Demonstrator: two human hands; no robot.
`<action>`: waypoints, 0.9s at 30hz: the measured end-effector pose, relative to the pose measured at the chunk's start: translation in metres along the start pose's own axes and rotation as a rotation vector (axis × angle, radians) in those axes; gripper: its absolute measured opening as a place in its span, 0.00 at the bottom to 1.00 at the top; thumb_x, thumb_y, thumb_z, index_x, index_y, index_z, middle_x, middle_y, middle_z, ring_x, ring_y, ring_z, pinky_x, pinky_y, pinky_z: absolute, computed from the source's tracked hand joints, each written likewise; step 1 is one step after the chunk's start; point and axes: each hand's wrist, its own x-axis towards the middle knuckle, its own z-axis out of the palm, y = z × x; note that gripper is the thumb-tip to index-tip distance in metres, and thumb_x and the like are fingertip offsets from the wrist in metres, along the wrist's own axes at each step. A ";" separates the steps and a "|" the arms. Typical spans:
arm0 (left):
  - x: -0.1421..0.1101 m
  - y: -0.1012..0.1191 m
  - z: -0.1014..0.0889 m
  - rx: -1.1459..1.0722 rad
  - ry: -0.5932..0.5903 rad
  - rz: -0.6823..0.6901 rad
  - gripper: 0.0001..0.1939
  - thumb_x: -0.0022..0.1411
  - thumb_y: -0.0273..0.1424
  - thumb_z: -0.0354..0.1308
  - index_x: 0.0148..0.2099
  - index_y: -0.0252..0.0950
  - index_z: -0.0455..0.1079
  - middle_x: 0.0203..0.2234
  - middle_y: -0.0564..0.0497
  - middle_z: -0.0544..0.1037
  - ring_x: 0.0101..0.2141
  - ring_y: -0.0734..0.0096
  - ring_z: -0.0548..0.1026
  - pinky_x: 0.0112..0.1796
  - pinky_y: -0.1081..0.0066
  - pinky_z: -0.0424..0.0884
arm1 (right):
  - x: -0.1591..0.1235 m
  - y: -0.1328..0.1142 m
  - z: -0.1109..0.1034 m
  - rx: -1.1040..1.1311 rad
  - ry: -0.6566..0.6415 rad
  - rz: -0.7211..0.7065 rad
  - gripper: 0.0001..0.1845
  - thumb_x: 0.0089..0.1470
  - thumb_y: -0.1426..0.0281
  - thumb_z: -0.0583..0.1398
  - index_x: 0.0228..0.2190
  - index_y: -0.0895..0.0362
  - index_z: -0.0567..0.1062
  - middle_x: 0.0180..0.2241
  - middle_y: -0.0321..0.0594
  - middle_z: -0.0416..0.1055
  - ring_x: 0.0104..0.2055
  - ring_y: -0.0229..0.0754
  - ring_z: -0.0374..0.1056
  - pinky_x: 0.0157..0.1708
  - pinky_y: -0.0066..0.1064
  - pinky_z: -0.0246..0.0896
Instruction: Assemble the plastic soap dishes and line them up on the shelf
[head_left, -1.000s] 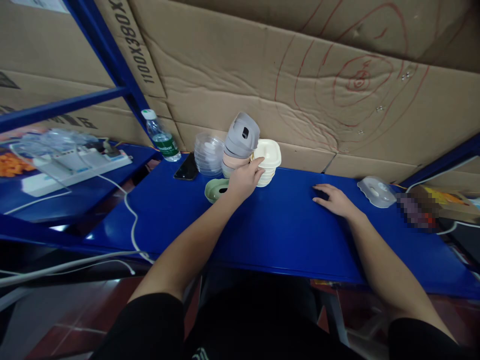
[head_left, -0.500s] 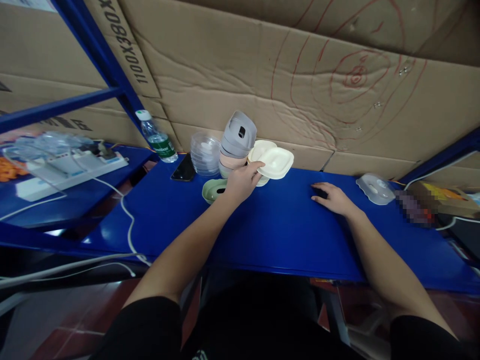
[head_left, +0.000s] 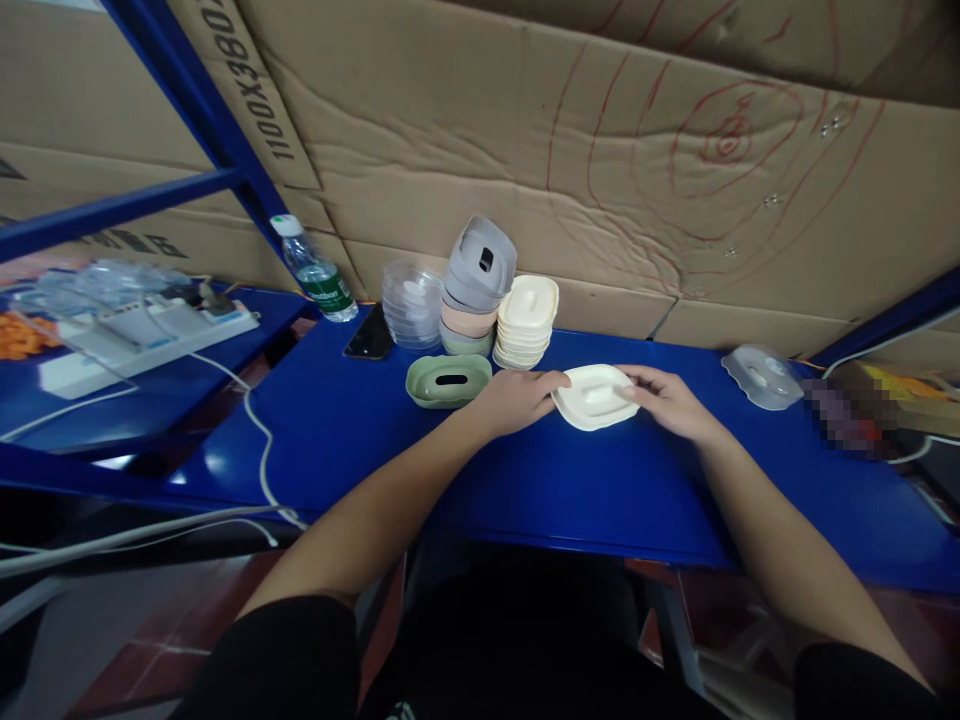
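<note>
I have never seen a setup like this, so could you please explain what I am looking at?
There is no machine here: a camera on a person's head looks forward and down at their bare hands. The left hand and right hand hold one cream lid-like piece between them, over a blue table. Beyond the left hand stand a stack of similar cream pieces and a multicoloured stack. Nearer sits a green slotted piece; farther left, clear plastic pieces, a phone and a bottle.
</note>
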 end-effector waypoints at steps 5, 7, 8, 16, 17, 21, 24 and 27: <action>0.000 -0.007 0.002 0.028 -0.072 -0.006 0.19 0.74 0.32 0.50 0.62 0.41 0.72 0.50 0.45 0.83 0.45 0.62 0.82 0.41 0.67 0.74 | 0.000 0.005 0.011 -0.082 -0.098 0.034 0.28 0.57 0.51 0.66 0.52 0.54 0.78 0.30 0.36 0.75 0.30 0.41 0.69 0.30 0.32 0.64; 0.000 -0.010 0.002 0.020 -0.123 0.027 0.20 0.74 0.32 0.50 0.63 0.42 0.71 0.49 0.46 0.83 0.46 0.63 0.82 0.41 0.68 0.74 | 0.000 0.006 0.013 -0.179 -0.123 0.012 0.26 0.59 0.52 0.65 0.52 0.55 0.77 0.29 0.35 0.73 0.29 0.40 0.68 0.29 0.32 0.61; -0.001 -0.011 0.002 0.022 -0.153 0.040 0.20 0.74 0.32 0.50 0.64 0.43 0.71 0.48 0.47 0.83 0.45 0.63 0.82 0.40 0.68 0.74 | 0.001 0.006 0.014 -0.236 -0.140 0.000 0.24 0.60 0.53 0.63 0.52 0.55 0.77 0.28 0.35 0.73 0.28 0.40 0.67 0.29 0.32 0.60; -0.006 -0.008 0.002 0.047 -0.230 0.041 0.23 0.72 0.30 0.50 0.66 0.44 0.71 0.44 0.46 0.82 0.42 0.63 0.81 0.39 0.68 0.73 | 0.001 0.004 0.014 -0.371 -0.203 -0.006 0.23 0.61 0.58 0.60 0.51 0.58 0.76 0.26 0.35 0.73 0.27 0.41 0.68 0.28 0.32 0.57; -0.006 -0.007 0.001 0.039 -0.229 0.043 0.24 0.71 0.30 0.50 0.66 0.44 0.71 0.44 0.46 0.82 0.43 0.63 0.81 0.39 0.68 0.73 | 0.001 0.004 0.014 -0.365 -0.206 -0.002 0.24 0.61 0.58 0.60 0.53 0.59 0.75 0.26 0.35 0.73 0.27 0.41 0.68 0.28 0.32 0.58; -0.008 -0.009 -0.003 0.012 -0.206 0.037 0.24 0.70 0.29 0.51 0.65 0.43 0.72 0.43 0.47 0.83 0.42 0.63 0.81 0.38 0.68 0.73 | 0.001 0.003 0.013 -0.367 -0.218 0.007 0.30 0.61 0.58 0.61 0.59 0.60 0.72 0.26 0.36 0.74 0.27 0.42 0.69 0.28 0.33 0.59; -0.009 -0.013 -0.008 -0.010 -0.108 0.039 0.20 0.69 0.30 0.52 0.59 0.42 0.76 0.41 0.48 0.84 0.40 0.64 0.81 0.37 0.69 0.73 | 0.001 0.002 0.012 -0.380 -0.231 0.026 0.28 0.61 0.58 0.61 0.57 0.60 0.75 0.26 0.37 0.76 0.27 0.42 0.70 0.28 0.33 0.59; -0.013 -0.025 -0.015 -0.034 0.142 0.072 0.16 0.70 0.31 0.52 0.52 0.41 0.79 0.40 0.49 0.84 0.39 0.67 0.81 0.39 0.70 0.73 | 0.001 0.000 0.011 -0.385 -0.233 0.045 0.28 0.61 0.57 0.61 0.57 0.60 0.75 0.27 0.38 0.77 0.27 0.42 0.70 0.29 0.33 0.60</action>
